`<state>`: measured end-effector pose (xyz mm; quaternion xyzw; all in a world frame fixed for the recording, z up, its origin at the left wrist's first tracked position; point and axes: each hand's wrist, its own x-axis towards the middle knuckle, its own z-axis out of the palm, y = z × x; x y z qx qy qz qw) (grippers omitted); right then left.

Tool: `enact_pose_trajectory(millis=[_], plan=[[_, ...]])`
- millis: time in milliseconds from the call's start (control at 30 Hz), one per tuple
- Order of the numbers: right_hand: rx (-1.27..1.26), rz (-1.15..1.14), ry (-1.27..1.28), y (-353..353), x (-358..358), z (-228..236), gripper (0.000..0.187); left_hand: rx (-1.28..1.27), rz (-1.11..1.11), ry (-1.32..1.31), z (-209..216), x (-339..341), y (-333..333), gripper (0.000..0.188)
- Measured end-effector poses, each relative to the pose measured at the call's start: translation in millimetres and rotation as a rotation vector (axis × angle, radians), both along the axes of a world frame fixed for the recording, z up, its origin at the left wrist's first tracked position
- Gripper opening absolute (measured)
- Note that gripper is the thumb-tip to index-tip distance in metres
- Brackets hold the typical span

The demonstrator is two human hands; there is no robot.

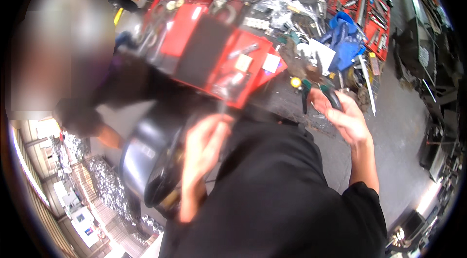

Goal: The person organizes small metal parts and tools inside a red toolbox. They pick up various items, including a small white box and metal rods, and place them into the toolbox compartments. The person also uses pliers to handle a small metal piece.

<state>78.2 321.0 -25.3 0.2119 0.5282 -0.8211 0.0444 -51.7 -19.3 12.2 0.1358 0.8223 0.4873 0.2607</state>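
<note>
My right hand is closed around one handle of a pair of pliers with dark green and black handles. Their handles are spread apart, and the jaws point away over the bench, hard to make out against the clutter. My left hand is smeared by motion in front of my body. Its fingers are curled in a pinch, and a thin greyish thing shows at their tips, too blurred to name. Just beyond them lies a red tray with metal tools and small paper labels.
The bench carries red tool trays, a blue cloth, clear plastic bags and loose metal tools. At the left stands another person, one arm reaching down. Near my left forearm is a shiny dark rounded object.
</note>
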Motion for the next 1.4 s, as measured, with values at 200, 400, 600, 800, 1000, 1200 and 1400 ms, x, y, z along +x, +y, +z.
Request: enact_pose_trajectory(millis=[200,400,600,800,1000,1200,1400], plan=[[-0.294,0.173,0.281,-52.7,-34.6,22.4,0.034,0.112,-0.001,-0.068,19.5,-9.3,0.3,0.023],[-0.311,0.356,0.409,-70.7,-50.5,39.6,0.029,0.142,0.029,-0.138,38.1,-16.2,-4.0,0.025],[-0.249,0.532,0.289,-74.1,-55.1,59.9,0.023,0.211,0.048,-0.071,45.9,-20.4,-4.9,0.025],[-0.367,0.548,0.297,-87.9,-70.4,51.4,0.022,0.226,0.049,-0.018,48.0,-23.3,-2.6,0.024],[-0.432,0.552,0.268,-94.5,-78.1,48.6,0.024,0.226,0.011,0.052,46.8,-28.5,-1.8,0.024],[-0.303,0.531,0.234,-87.5,-68.5,56.9,0.024,0.068,0.01,0.381,52.1,-29.5,-1.0,0.019],[-0.291,0.505,0.107,-77.2,-64.6,75.8,0.026,-0.079,-0.02,0.53,49.7,-29.2,-6.7,0.017]])
